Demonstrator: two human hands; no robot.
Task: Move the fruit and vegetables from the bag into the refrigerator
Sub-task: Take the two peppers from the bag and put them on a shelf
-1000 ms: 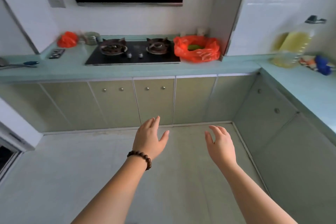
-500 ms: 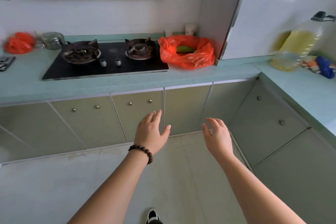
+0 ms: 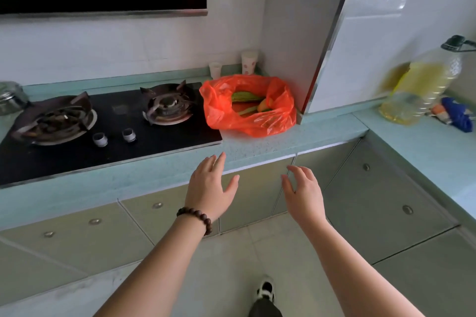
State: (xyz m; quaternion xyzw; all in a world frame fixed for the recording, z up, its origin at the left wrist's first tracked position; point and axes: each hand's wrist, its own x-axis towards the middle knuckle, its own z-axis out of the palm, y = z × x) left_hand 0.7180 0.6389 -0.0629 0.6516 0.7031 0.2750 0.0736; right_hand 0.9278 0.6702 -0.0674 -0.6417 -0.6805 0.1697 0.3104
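An orange plastic bag [image 3: 257,121] sits open on the pale blue counter [image 3: 270,147], right of the gas hob. Green produce [image 3: 244,97] and something orange-yellow [image 3: 263,105] show inside its mouth. My left hand [image 3: 210,185], with a bead bracelet at the wrist, is held out open just below the counter's front edge. Beside it my right hand [image 3: 304,192] is open too, fingers spread. Both hands are empty and short of the bag. No refrigerator is in view.
A black two-burner gas hob [image 3: 110,121] fills the counter's left part. Two paper cups [image 3: 249,62] stand behind the bag by a wall column. A large oil bottle [image 3: 422,85] and a blue cloth [image 3: 458,116] are on the right counter. Cabinet doors run below.
The view has come much closer to the counter and the bag. Both hands have risen toward the counter edge, still open and empty.
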